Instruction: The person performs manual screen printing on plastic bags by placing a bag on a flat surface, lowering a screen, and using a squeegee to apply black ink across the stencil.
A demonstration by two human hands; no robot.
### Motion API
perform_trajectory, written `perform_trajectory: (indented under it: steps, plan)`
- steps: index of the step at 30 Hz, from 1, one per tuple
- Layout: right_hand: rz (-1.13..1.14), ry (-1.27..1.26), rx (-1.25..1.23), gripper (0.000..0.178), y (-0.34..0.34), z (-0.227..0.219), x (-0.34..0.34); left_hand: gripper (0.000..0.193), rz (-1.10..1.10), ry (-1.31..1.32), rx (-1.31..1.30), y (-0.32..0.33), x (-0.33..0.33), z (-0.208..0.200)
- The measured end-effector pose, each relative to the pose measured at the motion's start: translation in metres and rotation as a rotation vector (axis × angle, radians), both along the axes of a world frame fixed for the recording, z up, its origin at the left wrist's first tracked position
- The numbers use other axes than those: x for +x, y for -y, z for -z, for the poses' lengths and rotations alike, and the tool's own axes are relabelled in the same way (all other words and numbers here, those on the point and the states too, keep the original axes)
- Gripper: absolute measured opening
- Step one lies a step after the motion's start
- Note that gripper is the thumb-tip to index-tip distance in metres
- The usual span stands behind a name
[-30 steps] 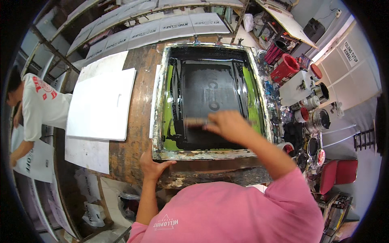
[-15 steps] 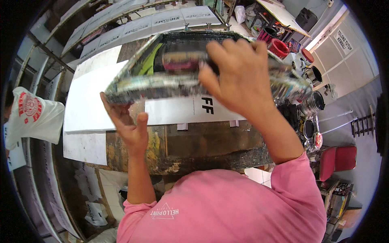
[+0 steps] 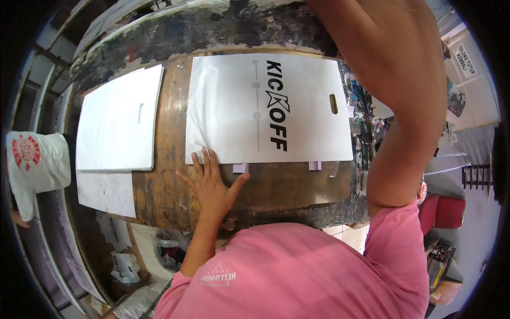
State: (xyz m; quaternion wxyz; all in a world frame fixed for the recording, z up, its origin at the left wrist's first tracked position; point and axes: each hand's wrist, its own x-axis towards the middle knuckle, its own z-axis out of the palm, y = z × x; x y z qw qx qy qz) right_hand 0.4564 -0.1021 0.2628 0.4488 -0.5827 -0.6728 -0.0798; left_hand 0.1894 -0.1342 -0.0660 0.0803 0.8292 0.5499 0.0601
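Observation:
A flat white bag (image 3: 223,106) with bold black printing lies on the worktable, its oval handle hole toward the right. My left hand (image 3: 210,183) is open with fingers spread, its fingertips on the bag's near-left corner. Across the far side stands the paint-stained screen-printing frame (image 3: 212,26), raised off the bag and partly cut off by the top of the picture. My right forearm (image 3: 409,80) reaches up past that frame's right end. The right hand itself lies beyond the picture's upper edge, so its grip is hidden.
To the left lies a stack of blank white bags (image 3: 117,122) over a smudged sheet (image 3: 106,194). Small white tabs (image 3: 240,168) sit along the printed bag's near edge. A person in a white shirt (image 3: 40,159) is at the far left, beside metal racks. A red chair (image 3: 449,212) stands at right.
The screen frame has swung up and away, uncovering the printed bag. My left hand has moved from beside the frame onto the bag's corner. My right hand has gone up out of view.

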Motion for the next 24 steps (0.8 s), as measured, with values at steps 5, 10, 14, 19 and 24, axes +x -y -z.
perform_trajectory:
  steps: [5,10,14,19,24]
  plan:
    - [0.078,0.122,-0.007,0.042,0.0,-0.003,0.004,0.079,0.073,0.549,0.135,-0.031,0.029,-0.045]
    - [0.137,0.228,0.03,0.043,-0.003,-0.009,-0.001,0.039,-0.091,0.914,0.141,-0.075,0.053,-0.093]
    - [0.195,0.329,0.061,0.044,0.0,-0.014,-0.004,0.039,-0.3,1.125,0.14,-0.076,0.034,-0.099]
    - [0.191,0.338,-0.009,0.045,0.009,-0.017,-0.005,0.054,-0.573,1.212,0.117,-0.103,-0.073,-0.074]
    - [0.153,0.484,0.114,0.035,-0.002,-0.002,0.006,0.062,-0.579,0.934,0.239,-0.171,-0.254,-0.029]
